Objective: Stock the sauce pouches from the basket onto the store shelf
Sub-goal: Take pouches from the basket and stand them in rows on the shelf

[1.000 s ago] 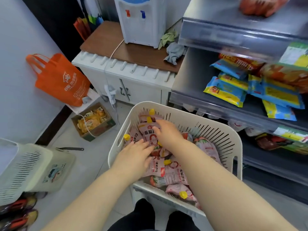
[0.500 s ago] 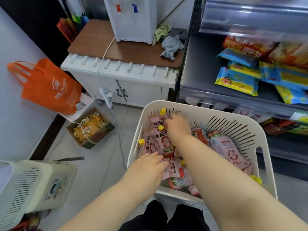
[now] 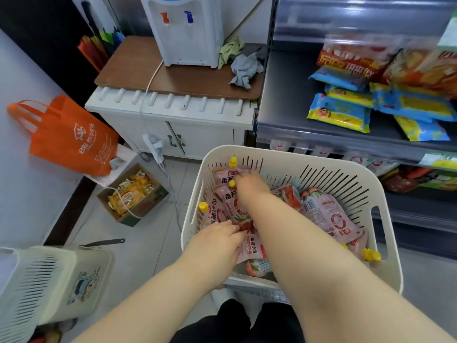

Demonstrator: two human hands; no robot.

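Cream plastic is seen at the lower left of the frame, where a slotted bin (image 3: 37, 280) stands on the floor. An orange bag (image 3: 71, 137) is leaned against the wall above it, and a cardboard box (image 3: 133, 194) of yellow packets is set just to its right. A white cabinet (image 3: 173, 125) with a wooden top is placed further back, with a water dispenser (image 3: 183, 28) and crumpled rags (image 3: 244, 68) on it. The left hand (image 3: 217, 246) is laid with fingers nearly straight on a pouch at the basket's near left; no grip is seen. The right hand (image 3: 249, 186) is reached toward the far left corner, its fingers blurred, so a hold cannot be told. The sauce pouches (image 3: 326, 214), pink with yellow caps, are piled inside the white basket (image 3: 296, 158) at centre. The store shelf (image 3: 284, 95) is seen at the right, with blue and yellow snack packets (image 3: 338, 112) lying on it.
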